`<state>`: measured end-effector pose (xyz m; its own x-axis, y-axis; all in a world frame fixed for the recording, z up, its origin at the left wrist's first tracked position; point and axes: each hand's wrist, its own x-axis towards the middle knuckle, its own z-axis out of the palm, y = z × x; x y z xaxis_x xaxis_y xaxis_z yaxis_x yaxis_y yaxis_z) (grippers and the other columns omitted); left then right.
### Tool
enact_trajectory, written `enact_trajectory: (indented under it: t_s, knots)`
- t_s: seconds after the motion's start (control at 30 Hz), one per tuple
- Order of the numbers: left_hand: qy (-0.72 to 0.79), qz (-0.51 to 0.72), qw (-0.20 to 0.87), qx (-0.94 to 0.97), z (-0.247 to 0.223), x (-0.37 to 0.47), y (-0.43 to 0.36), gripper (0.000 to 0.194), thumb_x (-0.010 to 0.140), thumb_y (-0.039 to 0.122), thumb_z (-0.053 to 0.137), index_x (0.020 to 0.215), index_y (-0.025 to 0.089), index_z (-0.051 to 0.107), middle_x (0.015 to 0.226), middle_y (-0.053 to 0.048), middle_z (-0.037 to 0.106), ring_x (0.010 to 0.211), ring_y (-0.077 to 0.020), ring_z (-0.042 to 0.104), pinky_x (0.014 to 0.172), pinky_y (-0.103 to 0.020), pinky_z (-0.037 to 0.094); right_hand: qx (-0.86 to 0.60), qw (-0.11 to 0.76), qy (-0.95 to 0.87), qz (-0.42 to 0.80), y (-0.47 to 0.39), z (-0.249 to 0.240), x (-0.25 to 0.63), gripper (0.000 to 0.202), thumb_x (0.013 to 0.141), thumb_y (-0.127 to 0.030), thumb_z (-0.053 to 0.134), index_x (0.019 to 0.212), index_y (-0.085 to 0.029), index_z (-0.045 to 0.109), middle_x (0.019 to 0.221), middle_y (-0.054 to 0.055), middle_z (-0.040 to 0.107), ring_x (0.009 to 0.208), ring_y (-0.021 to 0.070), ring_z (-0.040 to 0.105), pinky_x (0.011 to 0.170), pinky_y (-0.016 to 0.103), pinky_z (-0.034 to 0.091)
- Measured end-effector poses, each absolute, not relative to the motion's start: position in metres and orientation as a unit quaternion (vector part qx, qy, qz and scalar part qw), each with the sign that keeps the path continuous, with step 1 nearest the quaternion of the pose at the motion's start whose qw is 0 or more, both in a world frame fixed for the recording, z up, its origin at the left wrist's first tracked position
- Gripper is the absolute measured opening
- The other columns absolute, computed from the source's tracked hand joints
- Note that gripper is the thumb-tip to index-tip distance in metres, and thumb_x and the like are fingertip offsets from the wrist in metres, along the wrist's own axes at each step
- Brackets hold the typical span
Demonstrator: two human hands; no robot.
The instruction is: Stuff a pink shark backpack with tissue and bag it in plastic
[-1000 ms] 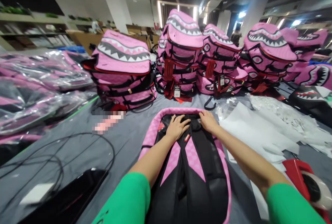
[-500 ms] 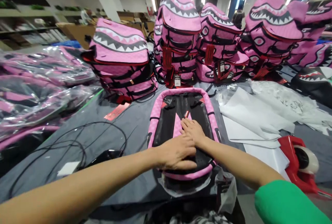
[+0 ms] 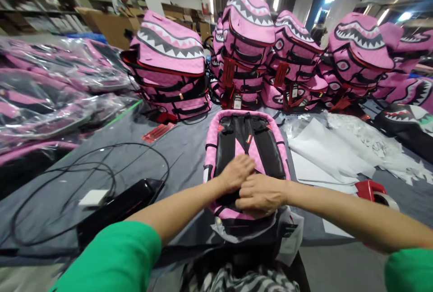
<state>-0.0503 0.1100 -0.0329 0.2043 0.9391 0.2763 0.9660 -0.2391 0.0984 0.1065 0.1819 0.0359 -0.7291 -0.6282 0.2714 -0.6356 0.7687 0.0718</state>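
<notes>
Inspector: Fingers [image 3: 246, 165] of both hands lie flat, pressed together, on the backpack [image 3: 246, 147] lying strap-side up on the table [image 3: 182, 156].
Clerk: Advice?
Inspector: Press evenly, palms low.
</notes>
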Motion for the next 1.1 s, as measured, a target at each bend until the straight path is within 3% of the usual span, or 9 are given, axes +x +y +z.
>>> enact_trajectory:
  t_s: [0.13,0.33,0.57,0.67,0.77,0.83,0.93,1.03,1.1]
  knots:
    - [-0.721,-0.073,0.039,-0.688,-0.022,-0.069,0.116,0.069,0.094,0.068,0.043,0.156,0.038,0.034,0.162,-0.007,0.018,0.147,-0.0456,0.005,0.112,-0.067,-0.003,0.361,0.017,-0.930,0.069,0.184,0.016,0.106,0.021,0.086,-0.031,0.057,0.099,-0.015,0.059,0.082,0.002,0.059,0.072,0.0139,0.046,0.070,0.031,0.033]
    - [-0.742,-0.075,0.043,-0.665,-0.035,-0.067,0.109,0.065,0.096,0.069,0.034,0.156,0.044,0.027,0.164,-0.007,0.008,0.148,-0.0448,0.000,0.111,-0.067,-0.006,0.311,0.091,-0.938,0.121,0.207,-0.030,0.102,0.027,0.085,-0.029,0.034,0.093,-0.015,0.056,0.082,0.006,0.058,0.073,0.0168,0.043,0.075,0.035,0.030]
    - [-0.769,0.001,0.011,-0.639,-0.031,-0.061,0.099,0.069,0.097,0.070,0.028,0.158,0.043,0.011,0.164,-0.004,-0.001,0.149,-0.0435,0.000,0.113,-0.065,0.000,0.237,0.147,-0.960,-0.005,0.190,-0.027,0.107,0.019,0.082,-0.031,0.046,0.083,-0.016,0.058,0.078,0.004,0.058,0.077,0.0163,0.047,0.090,0.034,0.038]
    - [-0.747,0.035,-0.037,-0.662,-0.025,-0.037,0.072,0.079,0.093,0.074,0.034,0.160,0.039,0.013,0.164,-0.005,-0.001,0.148,-0.0456,0.002,0.113,-0.065,0.002,0.222,0.276,-0.934,-0.046,0.181,0.002,0.119,0.017,0.087,-0.024,0.046,0.092,-0.017,0.061,0.095,0.001,0.065,0.091,0.0141,0.055,0.097,0.032,0.040]
    - [-0.735,0.029,-0.095,-0.670,-0.014,-0.014,0.041,0.084,0.088,0.081,0.034,0.159,0.041,0.015,0.164,-0.008,0.004,0.146,-0.0487,0.008,0.111,-0.067,0.010,-0.070,0.325,-0.942,-0.044,0.194,0.025,0.117,0.035,0.096,-0.030,0.044,0.123,-0.017,0.062,0.136,0.007,0.056,0.128,0.0179,0.049,0.116,0.038,0.029]
    - [-0.729,0.045,-0.128,-0.671,-0.003,-0.010,0.030,0.087,0.085,0.084,0.034,0.159,0.043,0.013,0.163,-0.009,0.007,0.144,-0.0507,0.013,0.109,-0.068,0.015,-0.310,0.241,-0.920,0.000,0.207,0.020,0.106,0.056,0.100,-0.042,0.039,0.146,-0.013,0.049,0.155,0.013,0.032,0.146,0.0244,0.030,0.122,0.043,0.020]
    - [-0.695,0.089,-0.139,-0.699,0.019,-0.024,0.036,0.085,0.084,0.084,0.038,0.157,0.042,0.026,0.160,-0.009,0.022,0.139,-0.0497,0.030,0.105,-0.066,0.024,-0.362,0.063,-0.929,0.031,0.215,-0.009,0.090,0.073,0.100,-0.056,0.032,0.159,-0.013,0.028,0.162,0.014,0.007,0.153,0.0315,0.007,0.125,0.046,0.005]
    - [-0.692,0.038,-0.130,-0.709,0.038,-0.047,0.065,0.074,0.095,0.069,0.037,0.158,0.031,0.030,0.150,-0.008,0.043,0.122,-0.0326,0.054,0.101,-0.049,0.040,-0.351,0.019,-0.936,0.027,0.211,-0.034,0.084,0.074,0.100,-0.059,0.026,0.160,-0.016,0.021,0.162,0.011,0.001,0.152,0.0325,0.001,0.125,0.046,0.001]
    - [-0.739,0.008,-0.042,-0.672,0.036,-0.058,0.090,0.071,0.099,0.064,0.033,0.160,0.030,0.023,0.153,-0.008,0.038,0.128,-0.0290,0.049,0.103,-0.048,0.039,-0.353,0.032,-0.934,0.039,0.208,-0.039,0.085,0.074,0.100,-0.059,0.025,0.160,-0.016,0.021,0.162,0.011,0.002,0.153,0.0319,0.002,0.125,0.046,0.002]
